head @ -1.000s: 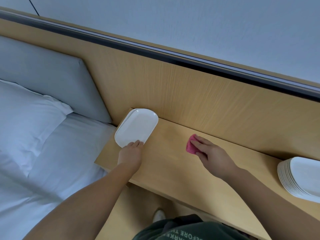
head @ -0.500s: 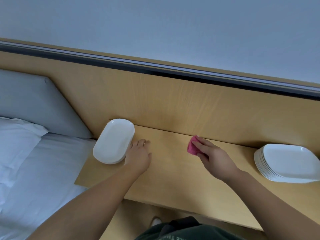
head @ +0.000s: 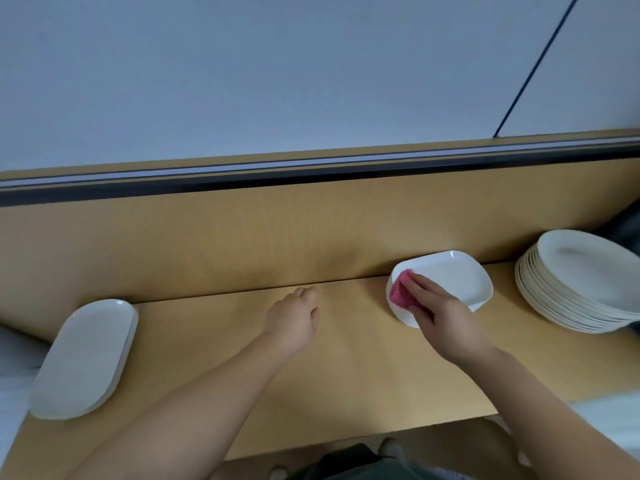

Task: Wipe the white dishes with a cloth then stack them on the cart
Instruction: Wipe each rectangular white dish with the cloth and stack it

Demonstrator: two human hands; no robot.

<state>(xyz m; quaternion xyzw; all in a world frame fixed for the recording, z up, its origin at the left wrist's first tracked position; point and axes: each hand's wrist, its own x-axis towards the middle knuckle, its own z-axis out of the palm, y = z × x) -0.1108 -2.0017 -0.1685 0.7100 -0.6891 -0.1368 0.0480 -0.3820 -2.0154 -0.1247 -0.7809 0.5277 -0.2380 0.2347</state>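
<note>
Gripping a pink cloth, the right hand presses it into the left end of a white dish on the wooden shelf. Left hand is relaxed over the shelf middle, holding nothing. Oval dishes lie stacked near left, and a pile of plates sits far right

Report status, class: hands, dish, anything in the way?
Left hand empty, over the shelf. Right hand holds pink cloth on white dish. Nothing blocking it.
</note>
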